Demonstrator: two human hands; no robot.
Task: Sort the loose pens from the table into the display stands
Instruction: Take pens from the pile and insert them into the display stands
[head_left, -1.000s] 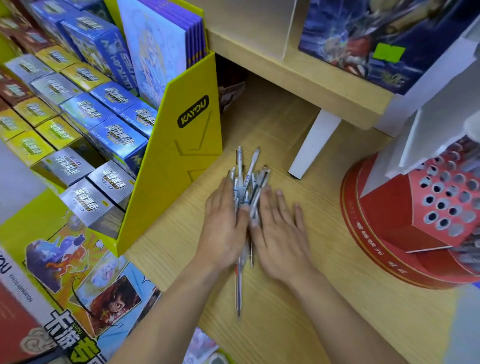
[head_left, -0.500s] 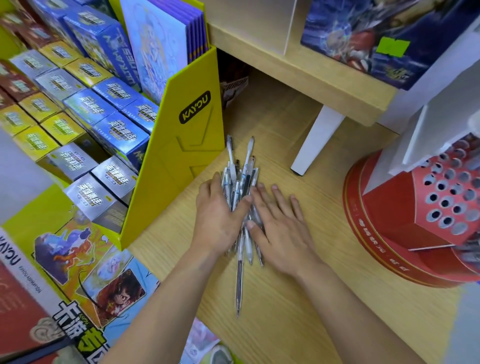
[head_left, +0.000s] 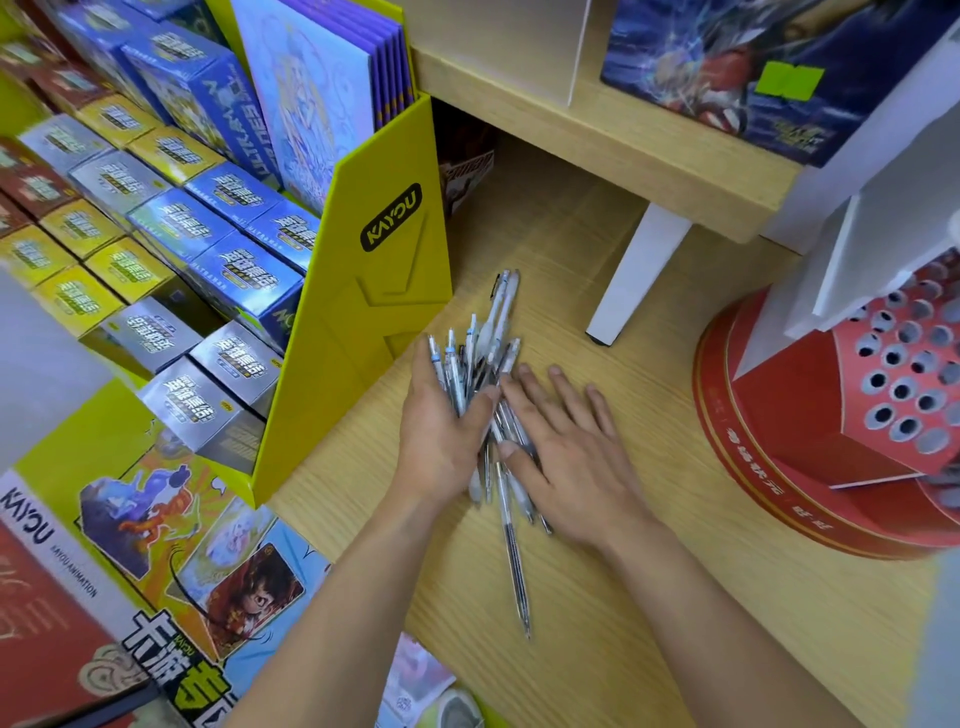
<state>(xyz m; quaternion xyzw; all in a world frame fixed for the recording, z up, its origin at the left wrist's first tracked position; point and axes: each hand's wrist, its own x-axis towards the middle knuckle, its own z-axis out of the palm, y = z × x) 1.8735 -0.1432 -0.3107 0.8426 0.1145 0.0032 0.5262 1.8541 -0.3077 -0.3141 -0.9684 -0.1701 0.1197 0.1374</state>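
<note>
Since the earlier frame the pens (head_left: 497, 318) have been gathered tighter, and the left hand (head_left: 441, 431) has been curled round the bundle, thumb laid across it. The right hand (head_left: 566, 462) is spread flat, pressed on the pens' near halves on the table (head_left: 571, 249). Rows of round holes are seen in the red display stand (head_left: 810, 431). Purple-spined folders (head_left: 311, 104) are held in the yellow stand (head_left: 384, 291). The pens are slim and clear-barrelled; one projects toward the viewer.
</note>
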